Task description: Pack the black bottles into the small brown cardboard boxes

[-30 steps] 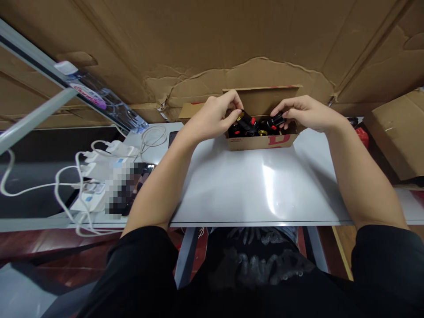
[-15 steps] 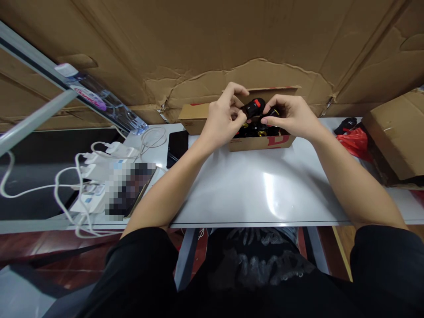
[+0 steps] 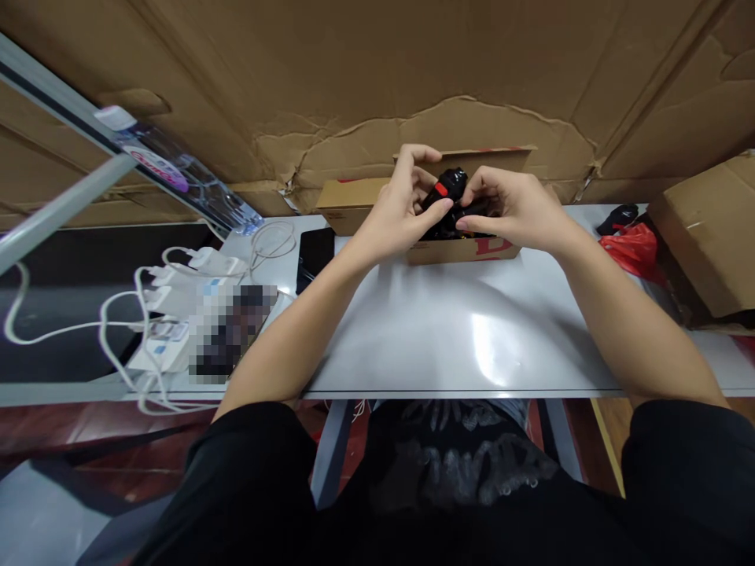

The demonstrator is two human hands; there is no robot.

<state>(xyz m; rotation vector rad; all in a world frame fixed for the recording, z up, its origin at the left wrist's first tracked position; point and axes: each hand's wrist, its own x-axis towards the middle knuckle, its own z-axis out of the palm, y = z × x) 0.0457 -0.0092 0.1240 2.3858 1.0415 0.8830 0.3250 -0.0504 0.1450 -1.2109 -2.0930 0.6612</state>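
Pinches a small black plastic part with a red patch [image 3: 447, 187] between the thumb and curled fingers of the left hand [image 3: 401, 208], just above centre of the frame, index finger arched over the top. Meets it from the other side with the right hand [image 3: 510, 208], fingertips closed on the part's darker right end, palm turned down and knuckles toward the camera. Holds both wrists lifted off the surface, forearms running in from the lower corners, black sleeves at the bottom edge. Cannot tell whether one piece or two sit between the fingertips, most of it covered by fingers. Directly beneath the hands, a low open brown cardboard box with red print [image 3: 465, 250], its dark contents almost wholly hidden. Under that, a glossy white table [image 3: 448, 330] with a bright glare spot. Left of the box, a black phone [image 3: 315, 251] lying flat, partly behind the left forearm; further left, white chargers and looping cables [image 3: 177, 283] around a blurred-out patch. At upper left, a clear plastic bottle [image 3: 177, 177] lying tilted. At right, a crumpled red bag [image 3: 634, 248] and a large brown carton [image 3: 708, 228], cut off by the frame edge. Across the top, creased cardboard sheeting [image 3: 354, 71].
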